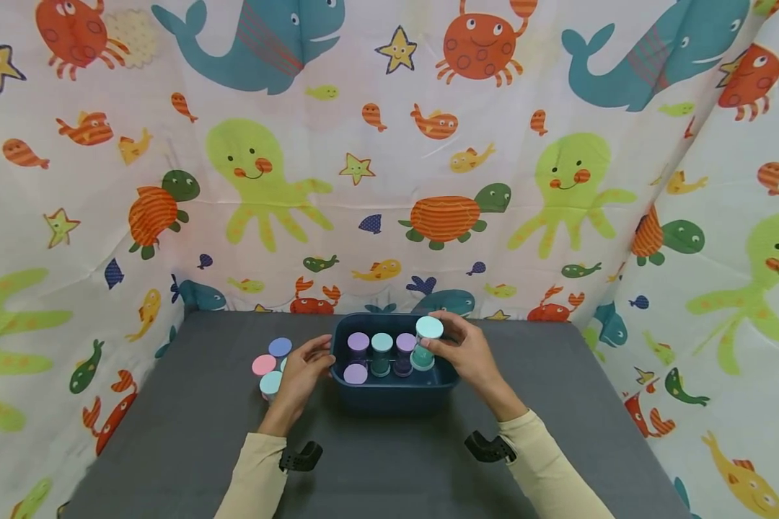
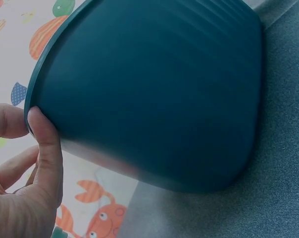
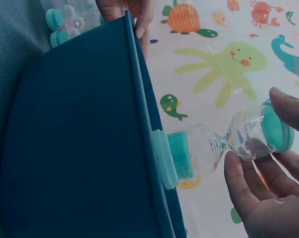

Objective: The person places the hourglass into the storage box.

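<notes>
My right hand (image 1: 472,355) holds a sand timer (image 1: 429,328) with teal caps by its upper end. In the right wrist view the timer (image 3: 248,136) has clear bulbs and dark sand, and its lower cap is just at the rim of a dark blue bin. My left hand (image 1: 304,378) pinches the left rim of this bin (image 1: 396,400); in the left wrist view the thumb (image 2: 46,148) presses the outer wall. Inside the bin stand several more timers, among them a teal-capped timer (image 1: 381,343) and a purple-capped timer (image 1: 358,342).
Left of the bin, partly behind my left hand, several timers are grouped on the grey table (image 1: 182,418): a blue-capped timer (image 1: 280,347), a pink-capped timer (image 1: 263,365) and a teal-capped timer (image 1: 270,383) among them. A curtain (image 1: 389,158) printed with sea animals hangs behind.
</notes>
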Demonstrator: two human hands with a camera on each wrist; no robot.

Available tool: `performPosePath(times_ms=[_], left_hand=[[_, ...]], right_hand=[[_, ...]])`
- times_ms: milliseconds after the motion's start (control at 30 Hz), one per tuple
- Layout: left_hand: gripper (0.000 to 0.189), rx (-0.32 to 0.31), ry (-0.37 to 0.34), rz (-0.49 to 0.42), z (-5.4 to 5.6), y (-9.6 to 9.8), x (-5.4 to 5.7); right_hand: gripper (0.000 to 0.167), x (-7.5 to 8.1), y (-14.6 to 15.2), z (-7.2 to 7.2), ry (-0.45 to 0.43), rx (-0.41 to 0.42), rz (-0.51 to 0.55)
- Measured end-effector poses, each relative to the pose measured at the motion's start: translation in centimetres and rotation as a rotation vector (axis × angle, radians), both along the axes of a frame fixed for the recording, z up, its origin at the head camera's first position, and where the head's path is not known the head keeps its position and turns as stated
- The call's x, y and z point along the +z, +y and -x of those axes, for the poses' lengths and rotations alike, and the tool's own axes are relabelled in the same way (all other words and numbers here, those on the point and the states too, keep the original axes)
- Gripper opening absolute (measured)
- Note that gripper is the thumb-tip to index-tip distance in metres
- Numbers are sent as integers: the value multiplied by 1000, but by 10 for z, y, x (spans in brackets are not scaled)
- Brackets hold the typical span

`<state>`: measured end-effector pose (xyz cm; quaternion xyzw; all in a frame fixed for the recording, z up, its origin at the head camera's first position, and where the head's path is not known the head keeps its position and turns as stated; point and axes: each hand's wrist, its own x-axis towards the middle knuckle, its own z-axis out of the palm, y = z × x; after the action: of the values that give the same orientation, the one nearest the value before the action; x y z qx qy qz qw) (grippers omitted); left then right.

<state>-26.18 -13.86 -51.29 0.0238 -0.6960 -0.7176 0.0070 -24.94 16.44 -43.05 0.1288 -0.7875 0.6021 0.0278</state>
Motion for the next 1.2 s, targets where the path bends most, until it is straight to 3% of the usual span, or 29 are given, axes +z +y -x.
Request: performPosePath(times_ms=[533,833,1200], left_hand=[[43,0,-16,0,0,4,0],[42,-2,-26,8,0,1,2],[42,5,-19,4,-1,0,3]], right_hand=[[49,-9,-8,7,-55,86,-50],[45,8,-20,-4,-70,167,-92],[47,-3,-28,4,-90,226,-103]])
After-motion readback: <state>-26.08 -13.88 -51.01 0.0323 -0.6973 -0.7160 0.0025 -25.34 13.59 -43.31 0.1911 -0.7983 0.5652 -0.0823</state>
